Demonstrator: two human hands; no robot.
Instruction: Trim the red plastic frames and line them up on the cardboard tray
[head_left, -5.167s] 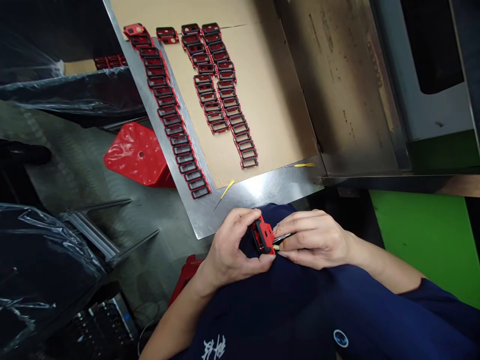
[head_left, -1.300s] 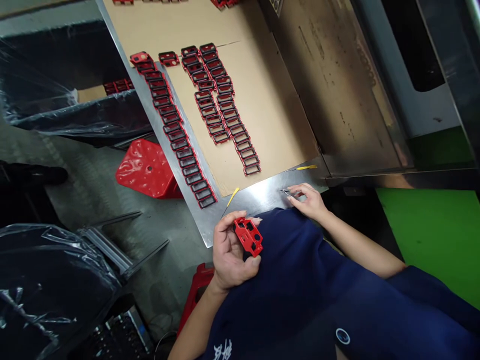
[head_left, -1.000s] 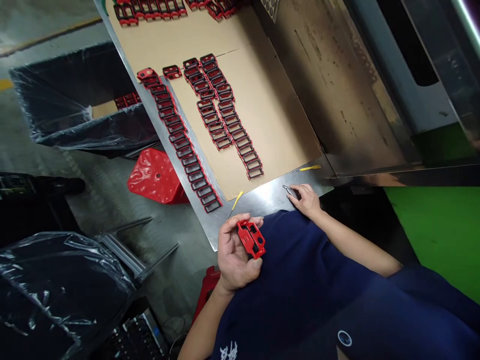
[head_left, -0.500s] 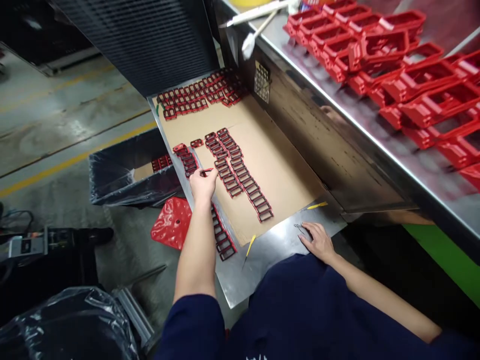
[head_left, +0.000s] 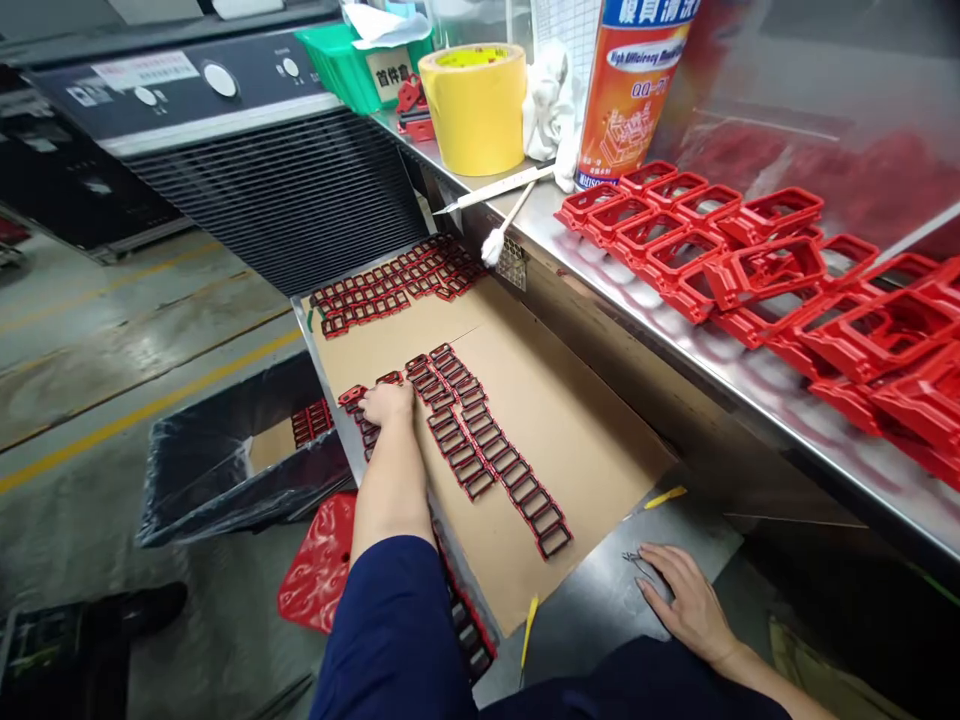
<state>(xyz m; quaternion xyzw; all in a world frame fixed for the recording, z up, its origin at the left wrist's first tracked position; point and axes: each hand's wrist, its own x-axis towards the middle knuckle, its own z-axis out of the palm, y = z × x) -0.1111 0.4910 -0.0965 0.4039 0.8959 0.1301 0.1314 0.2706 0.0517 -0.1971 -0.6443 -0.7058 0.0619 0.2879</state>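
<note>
My left hand (head_left: 388,404) reaches to the far left part of a brown cardboard sheet, fingers bent down and closed; whatever lies in its fingertips is hidden. A red-and-black rectangular frame (head_left: 352,395) is just left of the fingers, and another small frame (head_left: 390,378) lies just beyond the knuckles. Right of this hand run two long rows of such frames (head_left: 487,440). My right hand (head_left: 690,600) lies on the metal table (head_left: 600,590), fingers stretched and thumb apart. At its fingertips is a small thin metal piece (head_left: 634,558), too small to name.
Raised shelf at right carries stacked red frames (head_left: 675,240), a spray can (head_left: 630,100), yellow tape roll (head_left: 476,105) and a cotton-tipped stick (head_left: 502,235). Yellow-handled tools (head_left: 529,625) lie by the cardboard (head_left: 592,440). A lined bin (head_left: 187,480) and red stool (head_left: 319,565) stand left.
My left hand has moved farther up the left row; a red-and-black piece at its fingertips earlier no longer shows. The view has tilted up, showing more shelf. My right hand stays on the table.
</note>
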